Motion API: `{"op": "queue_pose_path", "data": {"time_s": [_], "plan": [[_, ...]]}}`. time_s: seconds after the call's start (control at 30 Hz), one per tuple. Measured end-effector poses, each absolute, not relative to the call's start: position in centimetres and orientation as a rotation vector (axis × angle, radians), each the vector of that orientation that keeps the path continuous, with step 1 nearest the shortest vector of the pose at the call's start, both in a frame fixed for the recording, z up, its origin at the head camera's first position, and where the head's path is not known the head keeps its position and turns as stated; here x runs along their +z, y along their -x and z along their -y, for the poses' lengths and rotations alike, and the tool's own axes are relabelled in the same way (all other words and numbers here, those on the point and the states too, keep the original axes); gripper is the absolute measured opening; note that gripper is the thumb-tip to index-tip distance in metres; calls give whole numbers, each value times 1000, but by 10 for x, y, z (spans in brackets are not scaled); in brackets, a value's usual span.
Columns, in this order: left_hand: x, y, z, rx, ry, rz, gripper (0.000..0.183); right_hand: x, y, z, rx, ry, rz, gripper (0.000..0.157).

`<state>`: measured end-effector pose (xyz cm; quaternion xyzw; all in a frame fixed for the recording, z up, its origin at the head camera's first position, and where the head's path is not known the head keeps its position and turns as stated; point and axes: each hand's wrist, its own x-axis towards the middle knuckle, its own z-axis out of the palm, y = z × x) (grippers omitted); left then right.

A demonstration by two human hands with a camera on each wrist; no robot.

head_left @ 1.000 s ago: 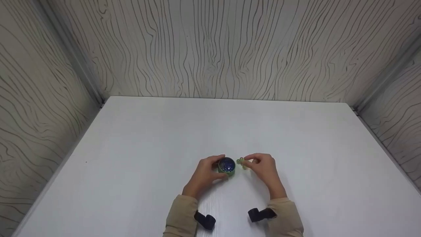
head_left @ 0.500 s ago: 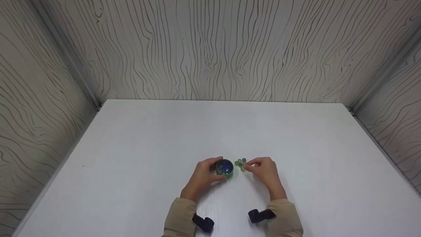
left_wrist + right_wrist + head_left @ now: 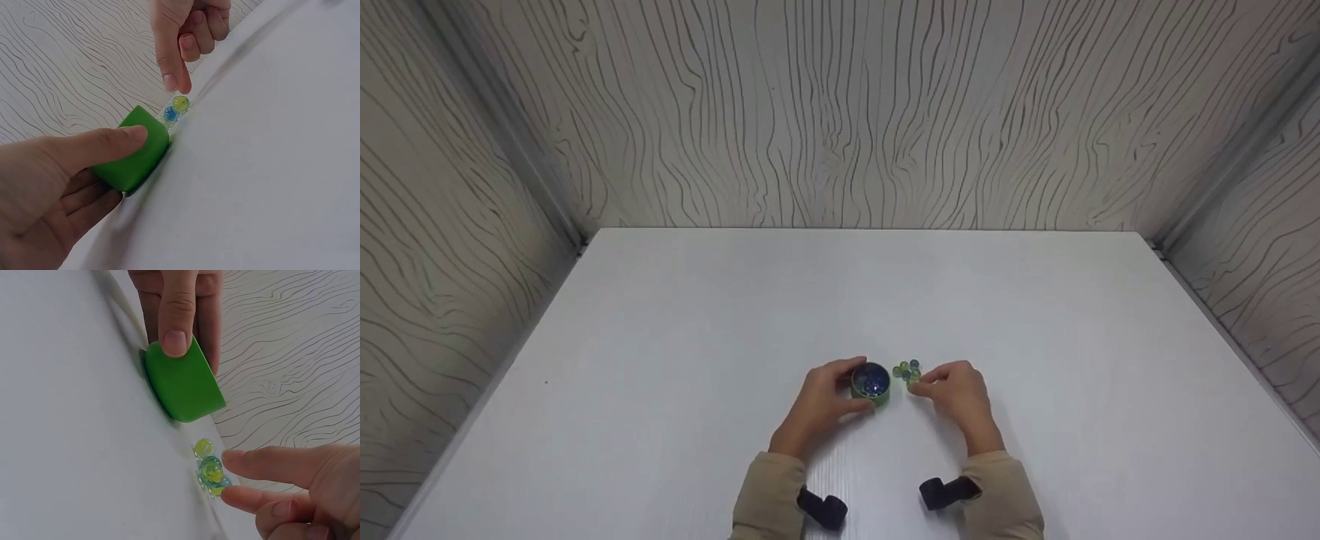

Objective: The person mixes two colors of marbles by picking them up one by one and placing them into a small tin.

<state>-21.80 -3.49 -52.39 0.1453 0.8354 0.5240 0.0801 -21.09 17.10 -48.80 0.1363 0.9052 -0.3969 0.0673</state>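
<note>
My left hand (image 3: 823, 397) holds a small green cup (image 3: 872, 384) upright on the white table, thumb on the near side and fingers behind. The cup's inside looks dark blue with bright glints; what lies in it is too small to tell. Just right of it sits a cluster of clear glass marbles (image 3: 905, 372) with yellow-green and blue swirls. My right hand (image 3: 962, 396) is at the cluster's right side. In the right wrist view, the thumb and index finger are apart, their tips close beside the marbles (image 3: 211, 469); touching or not, I cannot tell.
The white table (image 3: 697, 315) runs back to a wood-grain patterned wall (image 3: 840, 112), with similar panels on both sides. A dark camera mount is strapped to each beige sleeve (image 3: 770, 484).
My right hand has drawn back from over the cluster, uncovering blue marbles, and now dips toward its near side. My left hand keeps its hold on the cup. The head view has shifted slightly.
</note>
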Motion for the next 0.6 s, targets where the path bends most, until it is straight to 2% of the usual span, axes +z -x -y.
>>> {"op": "queue_pose_path", "data": {"time_s": [0.6], "plan": [[-523,217,37,1550,-503,-2521,62,-492,210,-166,-1107,-455,-2784,24]]}}
